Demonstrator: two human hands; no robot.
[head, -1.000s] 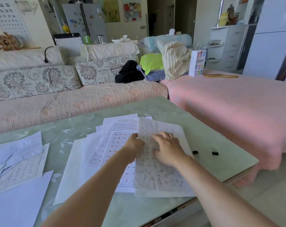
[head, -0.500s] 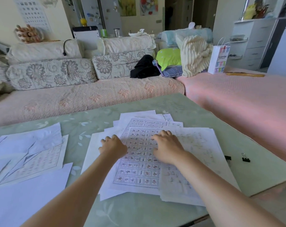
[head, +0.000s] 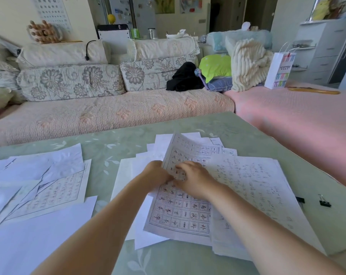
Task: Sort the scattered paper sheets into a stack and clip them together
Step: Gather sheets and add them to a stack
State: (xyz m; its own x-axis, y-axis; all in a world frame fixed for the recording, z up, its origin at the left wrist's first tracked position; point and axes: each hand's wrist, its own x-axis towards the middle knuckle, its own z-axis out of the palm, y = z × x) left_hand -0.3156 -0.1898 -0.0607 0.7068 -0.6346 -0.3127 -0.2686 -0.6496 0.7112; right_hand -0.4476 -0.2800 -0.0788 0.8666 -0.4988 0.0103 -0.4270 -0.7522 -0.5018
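A loose pile of paper sheets lies in the middle of the green table [head: 116,147]. On top is a gridded character sheet [head: 180,213], its left edge lifted and curled upward. My left hand [head: 158,174] grips that raised edge. My right hand [head: 194,180] rests on the same sheet with fingers bent, pressing it down. A handwritten sheet [head: 255,187] lies to the right, partly under my right arm. Two black binder clips sit near the table's right edge: one clip [head: 324,201] in full view, the other clip [head: 300,199] half hidden by paper.
More scattered sheets [head: 39,187] cover the table's left side, some creased. A floral sofa [head: 108,110] runs behind the table and a pink-covered seat [head: 299,116] lies to the right, with cushions and a white paper bag [head: 280,71].
My left hand moved right from the plain sheets and took hold of the gridded sheet's left edge, which now curls up. The handwritten sheet lies further right than a second ago.
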